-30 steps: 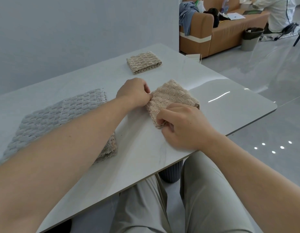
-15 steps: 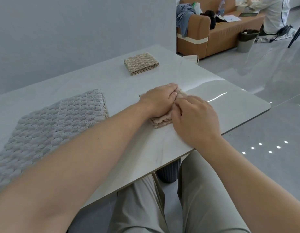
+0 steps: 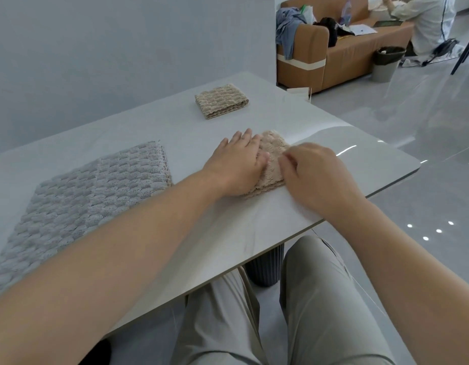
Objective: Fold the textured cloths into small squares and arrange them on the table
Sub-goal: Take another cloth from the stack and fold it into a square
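A beige textured cloth, folded into a small square, lies near the right end of the white table. My left hand presses flat on its left half with straight fingers. My right hand sits at the cloth's right edge with curled fingers, and its fingertips pinch the fabric there. A second beige cloth, folded small, lies farther back on the table. A larger grey textured cloth lies spread out at the left, partly under my left forearm.
The table's right edge and front edge run close to my right hand. Beyond the table stand a brown sofa with clothes on it and a grey bin. A person sits at the far right. My knees are under the table.
The beige cloth went from a loose fold held at its corners to a flat small square. My left hand now lies flat on it and my right hand's fingers have curled at its edge.
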`<state>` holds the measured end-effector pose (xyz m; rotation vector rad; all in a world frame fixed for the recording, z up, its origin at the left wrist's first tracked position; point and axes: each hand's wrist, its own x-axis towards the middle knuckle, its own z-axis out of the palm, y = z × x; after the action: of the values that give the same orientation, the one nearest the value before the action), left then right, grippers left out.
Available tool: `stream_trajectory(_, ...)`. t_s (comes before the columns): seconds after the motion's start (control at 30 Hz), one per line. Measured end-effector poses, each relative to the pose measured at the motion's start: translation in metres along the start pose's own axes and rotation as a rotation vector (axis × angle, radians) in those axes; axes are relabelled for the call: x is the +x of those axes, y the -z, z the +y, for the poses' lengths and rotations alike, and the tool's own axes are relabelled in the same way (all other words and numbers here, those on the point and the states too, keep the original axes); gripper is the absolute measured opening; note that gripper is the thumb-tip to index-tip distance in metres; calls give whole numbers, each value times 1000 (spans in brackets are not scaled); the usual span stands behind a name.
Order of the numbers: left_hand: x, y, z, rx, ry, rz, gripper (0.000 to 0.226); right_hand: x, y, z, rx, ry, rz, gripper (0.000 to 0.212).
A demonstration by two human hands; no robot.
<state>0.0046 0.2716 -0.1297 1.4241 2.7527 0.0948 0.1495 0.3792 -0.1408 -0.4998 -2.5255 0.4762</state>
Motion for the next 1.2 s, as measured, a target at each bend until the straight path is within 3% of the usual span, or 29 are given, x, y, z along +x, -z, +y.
stream_trajectory(0.1,-16,0,-3,-7,-8,-1,68,25,4,-1,-21,19,54,30)
stream_trajectory(0.2,-21,-2,-6,-49,11,5,73,49,-6,-2,-73,29,-136,26)
stream_trajectory(0.33,-29,-11,-8,-76,51,-70,80,57,-17,3,-204,63,-436,36)
stream_trajectory(0.4,-34,-10,-10,-75,49,-59,82,58,-17,6,-224,75,-401,36)
stream_trajectory(0.53,-45,-5,-11,-35,56,-56,86,56,-12,10,-186,64,-109,36)
stream_trajectory(0.7,-38,-11,-9,-46,64,-112,88,63,-21,13,-153,-51,-256,40)
stream_trajectory(1.2,-4,-12,-3,-99,109,-88,87,89,-22,25,-271,-51,-191,38)
